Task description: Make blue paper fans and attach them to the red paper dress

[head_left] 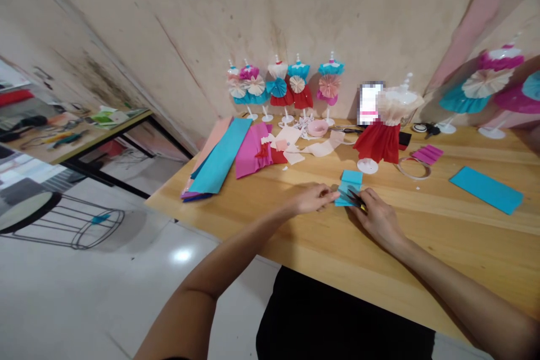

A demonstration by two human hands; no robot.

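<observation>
My right hand (377, 215) grips dark-handled scissors (353, 198); their blades lie apart over a small piece of blue crepe paper (351, 178). The paper is folded in the upper part, low over the wooden table. At its left edge, the fingers of my left hand (314, 198) are pinched together on the paper, close to the scissor tips. Just beyond stands a small dress form with a cream top and red skirt (379, 140). To the right lies a larger blue paper strip (486, 189).
Several dressed miniature forms (298, 84) line the wall, with more at the right. Blue paper sheets (221, 157), magenta paper (252, 152) and pale scraps (324, 145) cover the back left. A phone (370, 104) leans on the wall near a tape ring (414, 169). A wire stool (63, 219) stands left.
</observation>
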